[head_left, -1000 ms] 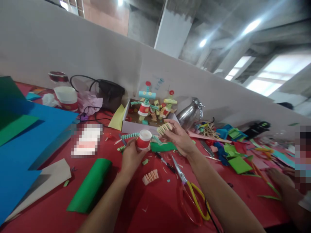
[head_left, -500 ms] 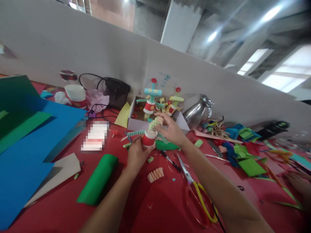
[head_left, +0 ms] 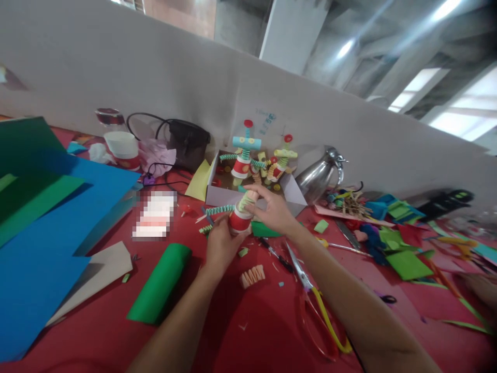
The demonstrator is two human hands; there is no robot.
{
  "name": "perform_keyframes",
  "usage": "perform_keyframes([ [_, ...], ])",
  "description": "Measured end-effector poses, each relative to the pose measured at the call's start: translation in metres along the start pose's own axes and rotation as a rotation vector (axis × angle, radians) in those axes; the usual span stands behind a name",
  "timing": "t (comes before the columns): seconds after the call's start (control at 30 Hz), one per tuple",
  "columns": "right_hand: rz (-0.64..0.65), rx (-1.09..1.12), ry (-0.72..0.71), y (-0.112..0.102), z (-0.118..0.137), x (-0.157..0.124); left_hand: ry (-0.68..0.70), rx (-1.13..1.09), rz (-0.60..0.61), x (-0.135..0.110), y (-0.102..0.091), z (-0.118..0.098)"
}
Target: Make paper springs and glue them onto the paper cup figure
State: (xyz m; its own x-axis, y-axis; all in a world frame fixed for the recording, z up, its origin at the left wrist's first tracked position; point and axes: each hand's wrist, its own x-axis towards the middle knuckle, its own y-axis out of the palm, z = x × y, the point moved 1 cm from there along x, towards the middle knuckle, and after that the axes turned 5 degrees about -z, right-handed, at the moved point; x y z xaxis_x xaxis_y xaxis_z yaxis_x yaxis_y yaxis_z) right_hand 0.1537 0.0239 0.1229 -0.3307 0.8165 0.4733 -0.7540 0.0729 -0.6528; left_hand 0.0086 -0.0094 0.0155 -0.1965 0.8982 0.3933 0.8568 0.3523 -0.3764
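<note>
My left hand (head_left: 219, 243) is wrapped round a small red and white paper cup (head_left: 239, 221) with green folded-paper arms (head_left: 218, 210) sticking out. My right hand (head_left: 274, 211) pinches a pale folded paper spring (head_left: 248, 199) and holds it on top of the cup. Just behind stands an open cardboard box (head_left: 227, 196) holding two finished paper-cup figures (head_left: 244, 155). A pink folded paper spring (head_left: 252, 276) lies on the red table (head_left: 248, 331) below my hands.
Blue and green paper sheets (head_left: 42, 228) cover the left. A green paper roll (head_left: 160, 284) lies near my left arm. Scissors with yellow handles (head_left: 314, 305) lie under my right forearm. A black bag (head_left: 186, 142), a steel kettle (head_left: 320, 176) and paper scraps (head_left: 399, 259) stand further back.
My right hand has brought the pale paper spring from the right down onto the top of the cup. The view has shifted a little.
</note>
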Motion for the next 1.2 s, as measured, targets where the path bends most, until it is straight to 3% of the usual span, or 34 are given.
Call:
perform_keyframes([
  [0.23,0.036,-0.021,-0.013,0.004,-0.006,0.000,-0.013,-0.031,0.000,0.000,0.001,0.000],
  [0.37,0.077,-0.001,-0.082,-0.005,-0.008,0.004,-0.018,-0.026,0.003,0.000,0.000,-0.001],
  [0.67,0.084,0.160,-0.082,-0.020,-0.005,0.010,0.003,0.002,-0.002,0.000,0.000,-0.002],
  [1.2,0.224,0.078,-0.140,-0.016,-0.010,0.012,-0.009,0.013,0.008,0.000,0.000,-0.001],
])
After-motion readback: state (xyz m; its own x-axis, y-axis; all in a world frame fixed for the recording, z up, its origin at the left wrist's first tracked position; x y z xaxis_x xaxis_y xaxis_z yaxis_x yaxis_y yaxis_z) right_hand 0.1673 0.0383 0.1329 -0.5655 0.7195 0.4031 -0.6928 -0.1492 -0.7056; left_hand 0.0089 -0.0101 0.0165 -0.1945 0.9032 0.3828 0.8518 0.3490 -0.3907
